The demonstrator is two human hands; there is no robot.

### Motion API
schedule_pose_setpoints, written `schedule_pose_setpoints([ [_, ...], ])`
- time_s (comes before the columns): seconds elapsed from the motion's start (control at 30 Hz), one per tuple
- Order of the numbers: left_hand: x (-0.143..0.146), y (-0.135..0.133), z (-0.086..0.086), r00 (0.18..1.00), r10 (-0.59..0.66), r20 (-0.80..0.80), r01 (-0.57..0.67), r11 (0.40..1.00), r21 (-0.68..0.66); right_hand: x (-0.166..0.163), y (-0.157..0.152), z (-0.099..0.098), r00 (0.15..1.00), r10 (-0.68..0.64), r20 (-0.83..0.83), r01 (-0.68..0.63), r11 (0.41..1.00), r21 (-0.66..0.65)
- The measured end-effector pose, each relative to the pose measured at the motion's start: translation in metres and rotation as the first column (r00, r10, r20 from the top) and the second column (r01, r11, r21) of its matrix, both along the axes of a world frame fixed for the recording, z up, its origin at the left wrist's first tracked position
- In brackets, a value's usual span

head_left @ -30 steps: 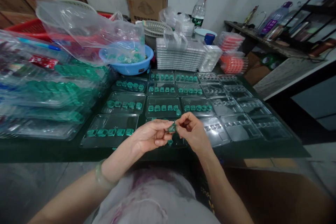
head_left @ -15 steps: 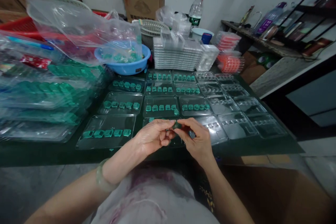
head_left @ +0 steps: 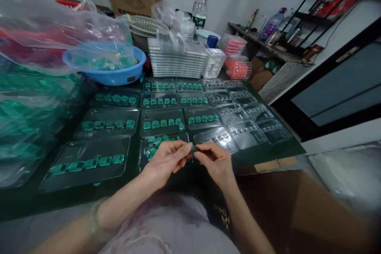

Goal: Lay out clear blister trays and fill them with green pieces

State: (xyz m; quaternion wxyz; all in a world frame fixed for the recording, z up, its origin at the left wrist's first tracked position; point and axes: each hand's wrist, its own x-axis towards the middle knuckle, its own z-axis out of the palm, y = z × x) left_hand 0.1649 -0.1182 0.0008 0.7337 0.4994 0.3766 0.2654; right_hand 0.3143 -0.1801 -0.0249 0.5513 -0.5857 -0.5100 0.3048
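Note:
My left hand (head_left: 170, 159) and my right hand (head_left: 216, 160) meet over the front of the table, each closed in a fingertip pinch. Between them sits a small dark green piece (head_left: 194, 149), mostly covered by the fingers. Just behind my left hand, a clear plastic tray (head_left: 143, 154) holds a loose heap of green translucent pieces (head_left: 152, 143). To its left, another clear tray (head_left: 89, 149) carries a row of green pieces (head_left: 91, 163). Beyond my right hand lies a clear tray (head_left: 205, 135) whose moulded pockets show no green.
More trays in rows cover the table. A blue basin (head_left: 119, 76) of green pieces stands back left under a plastic bag (head_left: 74, 20). Stacked clear trays (head_left: 178, 61) rise at the back. Bagged green pieces (head_left: 24, 115) pile up at left; a cardboard box (head_left: 285, 206) is below right.
The view has turned to the right, so the table's contents sit further left. The heap of green pieces beside my left hand shows more. Both hands keep their pinch on the small piece.

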Motion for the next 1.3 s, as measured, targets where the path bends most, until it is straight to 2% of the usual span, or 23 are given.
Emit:
schedule_pose_setpoints([
  [0.1,-0.004,0.008,0.005,0.999,0.041,0.022,-0.042,0.998,0.047,0.035,-0.005,-0.003,0.979,-0.185,0.089,0.187,0.982,-0.015],
  [0.17,-0.012,0.014,0.006,0.994,0.105,0.037,-0.109,0.988,0.109,0.054,-0.006,-0.004,0.959,-0.232,0.164,0.238,0.971,-0.013],
  [0.23,-0.021,0.018,0.005,0.986,0.160,0.051,-0.167,0.973,0.160,0.062,-0.005,-0.005,0.952,-0.187,0.243,0.195,0.981,-0.009],
  [0.33,-0.032,0.018,0.000,0.978,0.205,0.034,-0.207,0.957,0.201,0.054,0.001,-0.008,0.932,-0.062,0.356,0.067,0.998,-0.002],
  [0.47,-0.039,0.015,-0.003,0.969,0.246,-0.017,-0.237,0.947,0.216,0.040,0.011,-0.013,0.850,0.033,0.526,-0.020,0.999,-0.030],
  [0.67,-0.047,0.014,-0.003,0.960,0.275,-0.045,-0.254,0.930,0.267,0.039,0.019,-0.013,0.724,0.119,0.680,-0.045,0.991,-0.126],
  [0.97,-0.056,0.025,-0.006,0.944,0.325,-0.057,-0.292,0.902,0.318,0.039,0.025,-0.009,0.606,0.216,0.766,-0.079,0.974,-0.212],
  [1.13,-0.058,0.028,0.005,0.924,0.364,-0.116,-0.280,0.852,0.443,0.037,0.026,-0.006,0.482,0.266,0.835,-0.061,0.961,-0.270],
  [1.3,-0.053,0.035,0.006,0.929,0.333,-0.164,-0.171,0.777,0.606,0.026,0.026,-0.008,0.322,0.250,0.913,-0.013,0.966,-0.260],
])
